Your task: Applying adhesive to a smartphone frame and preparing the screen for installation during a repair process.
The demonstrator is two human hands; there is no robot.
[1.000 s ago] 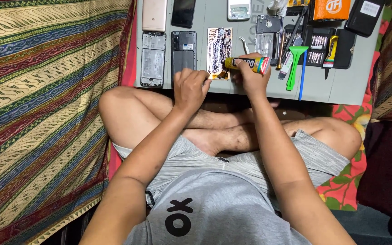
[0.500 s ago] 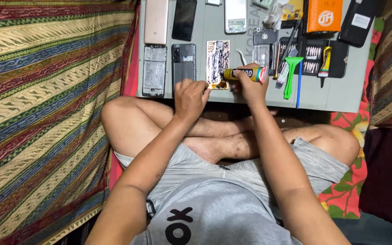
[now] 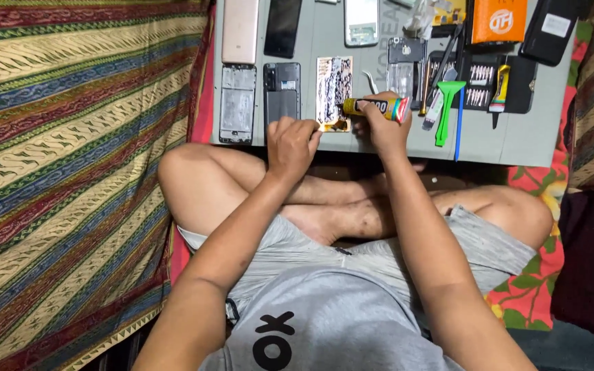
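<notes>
Fingers of the left hand (image 3: 291, 141) are curled together at the near edge of the grey work board (image 3: 510, 137), their tips pinching the bottom corner of a patterned phone panel (image 3: 333, 93) that lies flat on it. Beside them, the right hand (image 3: 381, 127) is closed around a yellow glue tube (image 3: 374, 106) with a red cap end, held sideways with its nozzle pointing left over the panel's lower edge. Nearest the camera are a grey shirt with black print and grey shorts, crossed bare legs, and a striped woven cloth (image 3: 70, 172) spread over the floor on the left; a red floral cloth (image 3: 537, 275) shows at the right. On the board, left of the panel, lie a dark opened phone (image 3: 282, 96) and a pale phone frame (image 3: 236, 103). To the right of the tube sit a green plastic scraper (image 3: 446, 106) with a blue strip beside it, and a black tray of screwdriver bits (image 3: 479, 86). Farther back lie a pink phone back (image 3: 240, 31), a black phone (image 3: 283, 27), a white-framed phone (image 3: 361, 20), an orange rectangular box (image 3: 498, 20) and a black box (image 3: 548, 31).
</notes>
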